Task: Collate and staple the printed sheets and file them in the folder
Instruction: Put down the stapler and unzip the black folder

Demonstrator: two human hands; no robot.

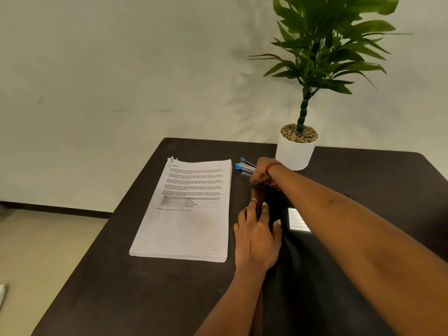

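1. One dark bench (169, 299) carries everything and stands against a pale wall.
2. One green plant (327, 57) rises from a white pot (294, 154) at the far side of the bench, close to the wall.
3. One black folder (303, 275) lies closed and flat on the right part of the bench. It runs from the near edge towards the pot, and the right forearm crosses over it.
4. Many printed sheets (189, 214) lie in one neat stack just to the left of the folder, with the text side up. The stack is beside the folder, not inside it.
5. The left hand (258, 236) rests flat on the left edge of the folder. Its fingers (252, 207) are straight and spread, they press down and grasp nothing.
6. The right hand (263, 174) reaches to the far edge of the folder. Its fingers are curled there and seem to pinch this edge, which looks a little raised.
7. One white label (299, 220) with lines sits on the folder cover, between the two arms.
8. One blue stapler (243, 164) lies on the bench beyond the folder, between the sheets and the pot, just beside the right hand.
9. One red band (271, 167) goes around the right wrist.
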